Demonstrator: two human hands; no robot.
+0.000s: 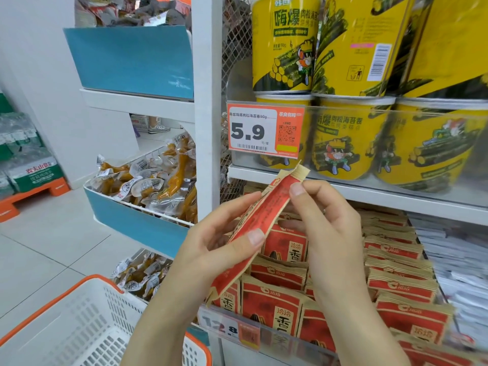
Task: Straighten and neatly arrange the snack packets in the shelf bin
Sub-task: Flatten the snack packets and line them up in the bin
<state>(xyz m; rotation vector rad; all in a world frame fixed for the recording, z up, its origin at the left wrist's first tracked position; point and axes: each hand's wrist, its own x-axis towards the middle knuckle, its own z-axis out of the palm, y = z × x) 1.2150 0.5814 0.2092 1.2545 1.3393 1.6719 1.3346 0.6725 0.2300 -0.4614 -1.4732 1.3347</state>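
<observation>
I hold one red and tan snack packet (266, 207) edge-on and tilted, above the shelf bin. My left hand (211, 244) grips its lower half, thumb on the front face. My right hand (322, 223) pinches its upper end between thumb and fingers. Below it, the shelf bin (264, 334) holds several matching red and tan packets (272, 305), standing in front and stacked in rows toward the right (396, 260).
Yellow seaweed-roll tubs (343, 138) fill the shelf above, with an orange 5.9 price tag (264, 130). Blue bins of yellow vacuum-packed snacks (158, 180) hang at left. A white and orange basket (79, 331) sits at lower left. White packets (459, 260) lie at right.
</observation>
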